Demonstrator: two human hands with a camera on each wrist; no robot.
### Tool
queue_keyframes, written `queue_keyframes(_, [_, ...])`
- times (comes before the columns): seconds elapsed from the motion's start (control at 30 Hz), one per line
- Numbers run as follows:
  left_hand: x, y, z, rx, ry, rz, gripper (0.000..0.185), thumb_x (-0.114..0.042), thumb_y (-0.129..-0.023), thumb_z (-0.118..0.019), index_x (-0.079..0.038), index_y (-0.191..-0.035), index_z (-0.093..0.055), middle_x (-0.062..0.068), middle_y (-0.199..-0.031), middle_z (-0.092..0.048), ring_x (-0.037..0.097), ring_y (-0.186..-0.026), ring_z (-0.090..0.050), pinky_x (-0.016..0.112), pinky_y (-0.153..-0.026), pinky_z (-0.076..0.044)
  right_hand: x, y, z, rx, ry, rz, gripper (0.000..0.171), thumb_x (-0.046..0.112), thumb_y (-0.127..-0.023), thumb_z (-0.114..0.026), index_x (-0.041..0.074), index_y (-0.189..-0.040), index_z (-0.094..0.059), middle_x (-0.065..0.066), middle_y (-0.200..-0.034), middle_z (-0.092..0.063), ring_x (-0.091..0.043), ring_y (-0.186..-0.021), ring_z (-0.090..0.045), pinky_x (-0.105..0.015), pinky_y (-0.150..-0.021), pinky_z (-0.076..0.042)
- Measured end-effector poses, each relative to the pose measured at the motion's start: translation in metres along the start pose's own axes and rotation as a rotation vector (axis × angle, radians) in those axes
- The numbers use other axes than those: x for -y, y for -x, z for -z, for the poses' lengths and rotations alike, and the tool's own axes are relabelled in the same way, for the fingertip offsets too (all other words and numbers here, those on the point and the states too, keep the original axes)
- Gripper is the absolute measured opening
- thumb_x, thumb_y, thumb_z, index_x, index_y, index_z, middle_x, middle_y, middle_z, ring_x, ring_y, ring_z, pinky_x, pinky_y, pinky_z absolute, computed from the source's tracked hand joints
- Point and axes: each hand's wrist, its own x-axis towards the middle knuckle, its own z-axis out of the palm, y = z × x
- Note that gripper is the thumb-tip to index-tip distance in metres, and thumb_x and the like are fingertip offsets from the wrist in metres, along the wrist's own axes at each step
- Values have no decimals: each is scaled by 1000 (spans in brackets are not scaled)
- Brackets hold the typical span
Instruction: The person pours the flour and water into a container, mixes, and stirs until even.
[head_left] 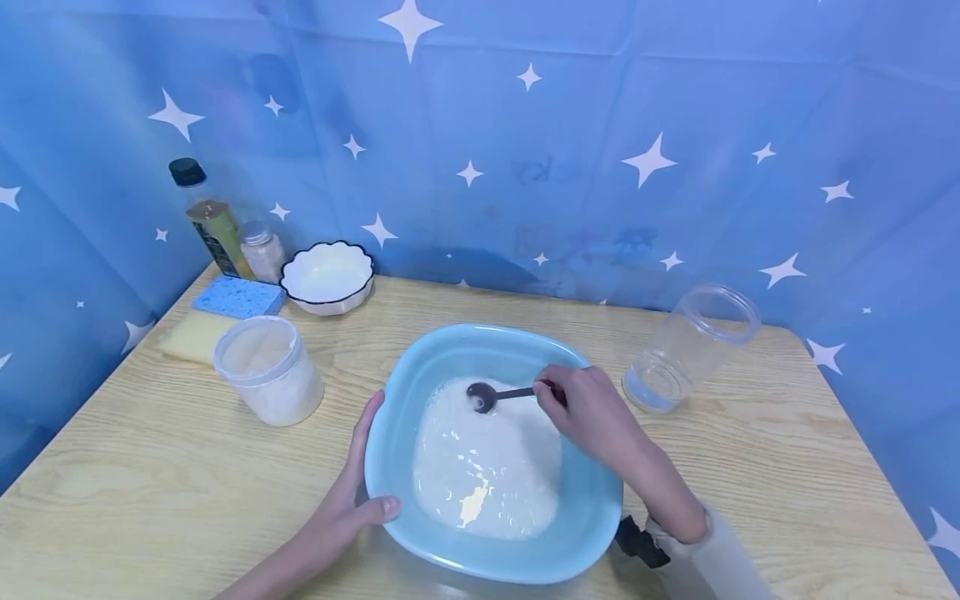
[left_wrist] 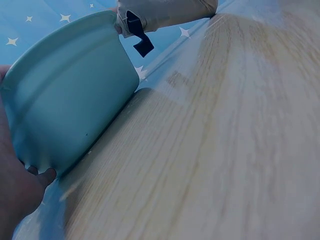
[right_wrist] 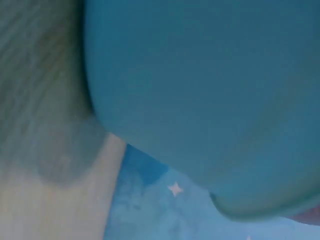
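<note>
A light blue basin holds a white liquid and stands on the wooden table. My left hand holds the basin at its left side, thumb at the rim and fingers along the outer wall. In the left wrist view that hand shows at the basin's wall. Over the basin, my right hand grips the handle of a small dark spoon, whose bowl is at the liquid's surface near the far side. The right wrist view is filled mostly by the basin's outer wall.
Left of the basin stands a tub of white powder. Behind it are sponges, a scalloped bowl, a small jar and a bottle. A clear plastic container stands to the right. A starry blue cloth hangs behind.
</note>
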Motion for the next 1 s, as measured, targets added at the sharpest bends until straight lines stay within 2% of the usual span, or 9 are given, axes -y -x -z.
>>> queue_keyframes(0.1, [-1,0,0,-6,0,7,95,-6,-82,-55,-31,-149,6,11,-152,-1,50,-125,-25,40,-85,-50,-1,2,9,16,34,-49,21,4,-88,-52,11,-70,-59,6,-49,-35,-6,-42,-30,-22,-41,-31])
queue_keyframes(0.2, [-2,1,-1,-20,3,22,95,-6,-81,-55,-31,-149,6,9,-152,0,49,-126,-24,41,-85,-50,-3,5,24,70,56,-91,23,4,-86,-53,12,-66,-59,6,-49,-35,-7,-43,-31,-21,-40,-31])
queue_keyframes(0.33, [-2,1,-1,-36,10,44,95,-6,-81,-56,-33,-149,5,6,-153,0,48,-127,-25,40,-86,-50,-6,12,46,172,58,-75,26,4,-85,-53,15,-62,-57,9,-49,-31,-4,-44,-28,-20,-42,-30])
queue_keyframes(0.53, [-3,0,-2,-51,18,77,94,-5,-82,-56,-37,-148,3,4,-153,1,46,-127,-26,40,-85,-51,-8,25,66,402,-115,44,27,5,-89,-54,19,-65,-57,15,-54,-30,1,-46,-26,-16,-41,-28])
queue_keyframes(0.63, [-5,1,-3,-63,5,98,94,-7,-82,-57,-38,-148,3,2,-153,1,45,-128,-26,38,-86,-50,-8,28,65,511,-221,153,27,7,-91,-55,19,-66,-57,16,-56,-29,4,-47,-26,-13,-42,-30])
queue_keyframes(0.7, [-5,1,-3,-64,1,97,95,-7,-81,-57,-37,-148,4,2,-153,1,45,-129,-25,38,-86,-50,-5,27,60,552,-274,223,26,9,-92,-55,18,-67,-56,17,-56,-29,5,-48,-26,-12,-42,-31])
queue_keyframes(0.8, [-5,1,-3,-62,-6,89,95,-7,-81,-57,-36,-148,4,3,-153,1,46,-128,-25,38,-86,-50,2,23,47,562,-322,270,26,11,-93,-54,17,-67,-56,16,-57,-31,6,-48,-26,-12,-43,-30])
queue_keyframes(0.87, [-4,1,-2,-55,-8,75,95,-7,-81,-57,-35,-148,5,5,-153,1,47,-128,-26,39,-86,-50,7,19,36,528,-322,269,26,11,-93,-53,17,-68,-57,17,-56,-32,5,-47,-26,-12,-42,-28])
queue_keyframes(1.0, [0,1,-1,-39,-1,57,96,-7,-81,-57,-37,-148,5,7,-153,-1,48,-127,-26,39,-86,-50,15,14,18,434,-261,205,22,10,-92,-55,18,-71,-61,17,-54,-34,4,-46,-28,-13,-43,-27])
